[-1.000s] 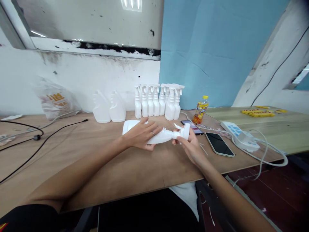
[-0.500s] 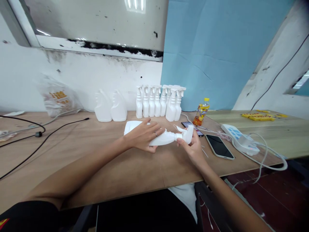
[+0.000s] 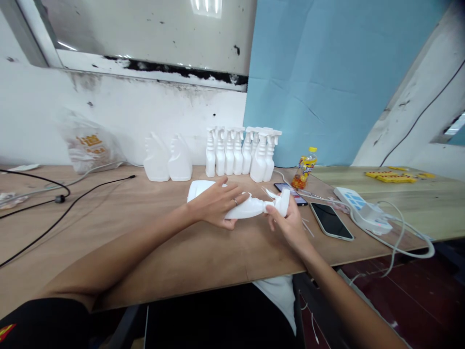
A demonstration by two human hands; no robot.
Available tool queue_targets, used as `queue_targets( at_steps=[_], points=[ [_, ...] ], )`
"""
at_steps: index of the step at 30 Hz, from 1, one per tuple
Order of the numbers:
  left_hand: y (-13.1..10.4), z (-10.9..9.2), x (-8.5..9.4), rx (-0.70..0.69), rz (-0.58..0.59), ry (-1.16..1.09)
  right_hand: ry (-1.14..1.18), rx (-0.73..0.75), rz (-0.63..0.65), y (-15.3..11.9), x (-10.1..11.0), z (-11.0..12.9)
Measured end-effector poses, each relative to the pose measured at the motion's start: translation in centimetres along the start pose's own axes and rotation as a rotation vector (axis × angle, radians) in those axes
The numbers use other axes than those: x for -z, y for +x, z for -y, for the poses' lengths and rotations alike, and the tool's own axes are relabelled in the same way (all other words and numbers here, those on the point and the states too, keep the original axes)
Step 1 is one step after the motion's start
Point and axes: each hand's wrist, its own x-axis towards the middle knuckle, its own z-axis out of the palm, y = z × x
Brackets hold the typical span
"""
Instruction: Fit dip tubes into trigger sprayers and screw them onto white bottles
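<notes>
A white spray bottle lies on its side above the brown table, its base to the left and its trigger head to the right. My left hand is wrapped over the bottle's body, a ring on one finger. At the neck and trigger head, my right hand grips with its thumb on the near side. Several white spray bottles with heads stand upright by the wall. Left of them are two white bottles without heads.
A drink bottle, two phones and a power strip with cables are on the right. Thin white tubes lie by my right hand. A plastic bag and black cables are at the left; yellow pieces lie farther right.
My right fingers have shifted slightly around the neck and trigger head. My left hand and the bottle look nearly unchanged; the camera view has shifted slightly.
</notes>
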Motion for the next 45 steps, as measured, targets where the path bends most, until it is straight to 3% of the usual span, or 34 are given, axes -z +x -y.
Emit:
queue_targets(
  at_steps=[9,13,17,20,30,36,45],
  points=[
    [0.1,-0.2,-0.1,-0.017,-0.015,-0.007,0.032,0.004,-0.036,-0.3,0.0,0.5],
    [0.2,-0.3,-0.4,-0.021,-0.006,0.001,0.061,0.019,0.034,-0.3,-0.1,0.4],
    [0.2,-0.4,-0.7,-0.019,-0.004,-0.012,0.049,-0.010,-0.009,-0.4,-0.1,0.3],
    [0.0,-0.2,-0.6,-0.012,0.021,0.014,0.046,-0.005,0.070,-0.2,0.2,0.3],
    [0.0,-0.6,0.0,-0.082,-0.019,-0.063,-0.023,-0.189,0.058,-0.3,1.0,0.0],
    [0.1,-0.6,-0.1,-0.039,0.034,-0.064,-0.025,-0.245,-0.006,0.0,0.4,-0.3],
    [-0.1,-1.0,0.0,0.073,0.067,-0.143,-0.193,-0.126,-0.014,-0.3,0.2,0.0]
  ],
)
